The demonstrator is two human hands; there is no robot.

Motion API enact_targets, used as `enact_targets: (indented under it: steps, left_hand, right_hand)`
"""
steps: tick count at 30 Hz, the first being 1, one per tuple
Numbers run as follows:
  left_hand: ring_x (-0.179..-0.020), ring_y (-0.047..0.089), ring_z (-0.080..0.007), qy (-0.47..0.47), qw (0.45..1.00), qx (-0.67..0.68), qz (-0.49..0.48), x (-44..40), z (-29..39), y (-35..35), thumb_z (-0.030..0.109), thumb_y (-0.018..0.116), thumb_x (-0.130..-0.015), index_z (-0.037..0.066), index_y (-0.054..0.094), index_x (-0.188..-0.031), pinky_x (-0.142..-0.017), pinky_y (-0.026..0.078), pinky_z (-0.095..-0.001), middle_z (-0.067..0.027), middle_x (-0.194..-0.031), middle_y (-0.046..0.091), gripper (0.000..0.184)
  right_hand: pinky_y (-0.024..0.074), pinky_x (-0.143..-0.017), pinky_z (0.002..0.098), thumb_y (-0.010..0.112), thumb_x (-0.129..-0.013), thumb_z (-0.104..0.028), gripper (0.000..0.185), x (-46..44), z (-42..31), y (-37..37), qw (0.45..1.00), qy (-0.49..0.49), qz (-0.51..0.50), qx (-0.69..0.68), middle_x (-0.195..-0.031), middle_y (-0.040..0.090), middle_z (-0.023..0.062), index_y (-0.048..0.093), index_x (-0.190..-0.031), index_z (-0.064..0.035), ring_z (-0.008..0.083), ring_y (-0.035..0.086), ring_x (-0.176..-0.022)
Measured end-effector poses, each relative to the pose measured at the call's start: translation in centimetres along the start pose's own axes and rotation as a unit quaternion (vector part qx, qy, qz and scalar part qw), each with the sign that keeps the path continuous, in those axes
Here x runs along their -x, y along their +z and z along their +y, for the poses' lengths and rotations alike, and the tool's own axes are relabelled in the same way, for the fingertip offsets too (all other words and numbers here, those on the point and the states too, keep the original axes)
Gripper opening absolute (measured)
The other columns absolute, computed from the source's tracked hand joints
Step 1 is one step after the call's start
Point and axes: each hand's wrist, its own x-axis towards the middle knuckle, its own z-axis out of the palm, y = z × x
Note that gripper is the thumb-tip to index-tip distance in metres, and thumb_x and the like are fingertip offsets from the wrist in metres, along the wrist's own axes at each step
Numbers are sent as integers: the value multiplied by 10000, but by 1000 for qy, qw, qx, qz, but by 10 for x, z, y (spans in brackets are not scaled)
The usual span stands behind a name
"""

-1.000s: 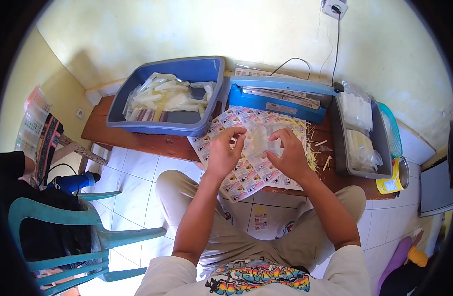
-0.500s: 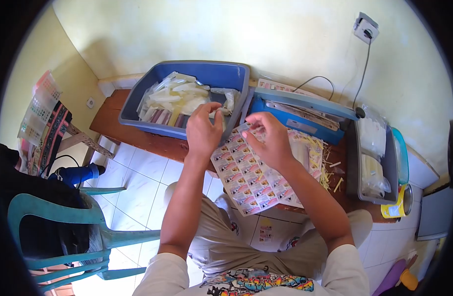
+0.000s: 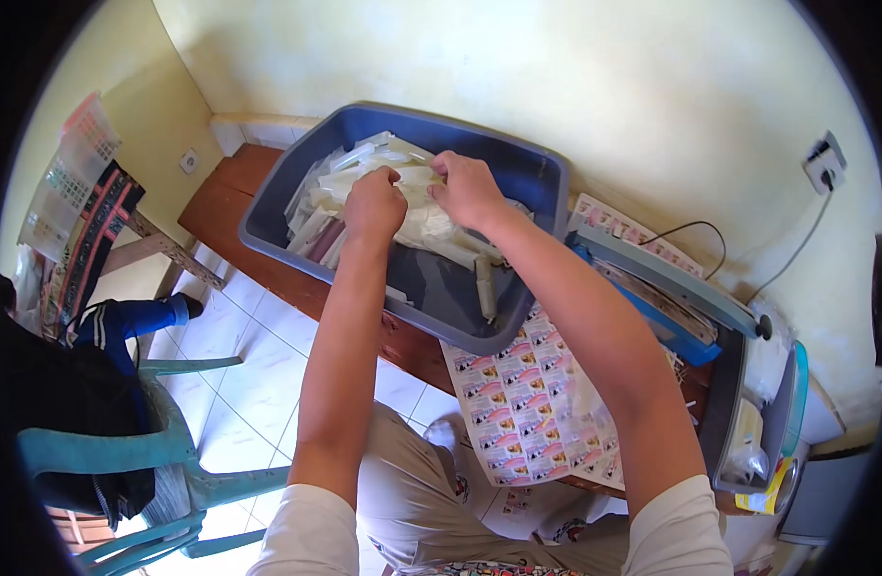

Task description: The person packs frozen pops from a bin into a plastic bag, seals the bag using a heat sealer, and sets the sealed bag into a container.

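Observation:
A grey-blue plastic tub (image 3: 268,197) holds a heap of clear and pale plastic packets. My left hand (image 3: 375,204) is over the middle of the heap, its fingers curled against one end of a pale plastic packet (image 3: 418,179). At the other end, my right hand (image 3: 468,192) has thumb and fingertips on either side of the same packet. The exact fingertip contact is partly hidden. A slim wrapped packet (image 3: 486,288) lies near the tub's front right. Darker purplish packets (image 3: 326,240) show beside my left wrist.
Printed label sheets (image 3: 518,413) overhang the wooden bench (image 3: 231,197) under my right arm. A blue sealer-like device (image 3: 662,298) stands right, its cord running to a wall socket (image 3: 827,171). Further right is a grey bin (image 3: 724,451) with plastic bags. A green chair (image 3: 172,422) stands left.
Both hands have moved forward from the tub's front edge and the label sheets into the heap of packets. The view has shifted, and the tub now sits nearer the centre.

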Motion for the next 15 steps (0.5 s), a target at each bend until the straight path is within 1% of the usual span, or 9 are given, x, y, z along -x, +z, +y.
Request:
enact_targets:
  steps: [2, 4, 6, 7, 8, 9, 12, 14, 15]
  left_hand:
    - [-1139, 730, -393, 5, 1000, 1, -14, 0, -11, 7, 83, 638, -936, 86, 765, -1231, -995, 572, -492, -205, -1205, 769, 321]
    - [-1164, 721, -399, 11, 1000, 0, -19, 0, -17, 9, 61, 627, -926, 83, 758, -1251, -1012, 565, -496, -218, -1220, 762, 351]
    - [-1202, 710, -387, -17, 999, -14, -34, 4, -16, 10, -3, 600, -889, 88, 749, -1281, -1044, 547, -480, -193, -1256, 763, 429]
    - [-1202, 710, -387, -22, 999, -16, -33, 6, -15, 8, -3, 600, -889, 88, 749, -1281, -1044, 547, -480, -193, -1256, 763, 429]
    - [-1204, 708, -398, -25, 999, -11, -45, 9, -13, 5, 10, 606, -898, 79, 739, -1298, -1043, 549, -494, -223, -1250, 754, 427]
    - [-1207, 705, -410, -27, 998, -7, -58, 11, -11, 2, 23, 612, -907, 70, 729, -1314, -1042, 551, -507, -252, -1244, 746, 427]
    - [-1206, 708, -403, -37, 996, -15, -75, 13, -7, 0, 32, 618, -911, 79, 720, -1338, -1043, 551, -504, -242, -1257, 746, 442]
    - [-1221, 702, -395, -47, 996, -12, -74, 13, -5, 2, 10, 598, -899, 88, 729, -1321, -1051, 545, -496, -218, -1264, 753, 448]
    - [-1237, 695, -387, -56, 996, -6, -75, 12, -4, 2, -11, 578, -888, 97, 739, -1305, -1059, 538, -488, -194, -1272, 759, 459]
  right_hand:
    - [577, -964, 480, 815, -888, -139, 383, -19, 12, 18, 997, 4, -27, 70, -1171, 753, 236, 691, -1224, -3, 410, 734, -1073]
    - [568, -979, 489, 804, -906, -159, 393, -35, 24, 31, 995, -4, -55, 79, -1176, 752, 234, 692, -1250, -4, 421, 723, -1093]
    - [560, -995, 498, 792, -924, -179, 405, -41, 31, 43, 993, -14, -80, 86, -1181, 752, 232, 693, -1275, -5, 433, 711, -1113]
    - [558, -1019, 503, 760, -947, -170, 390, -43, 34, 48, 992, 1, -100, 79, -1239, 732, 236, 698, -1299, -15, 431, 692, -1169]
    - [557, -1044, 508, 727, -971, -160, 378, -46, 37, 51, 990, 15, -119, 74, -1297, 713, 239, 703, -1323, -25, 429, 674, -1225]
    - [557, -1044, 508, 727, -971, -160, 378, -46, 45, 57, 990, 13, -120, 70, -1297, 713, 239, 703, -1323, -25, 429, 674, -1225]
    - [555, -1060, 507, 696, -999, -157, 344, -49, 58, 72, 990, -22, -100, 99, -1322, 698, 243, 718, -1321, -39, 431, 674, -1222]
    - [549, -1081, 506, 693, -1004, -152, 337, -47, 48, 66, 989, 58, -108, 87, -1360, 670, 239, 718, -1324, -49, 435, 669, -1232]
    - [549, -1081, 506, 693, -1004, -152, 337, -47, 49, 67, 989, 56, -107, 86, -1360, 670, 239, 718, -1324, -49, 435, 669, -1232]
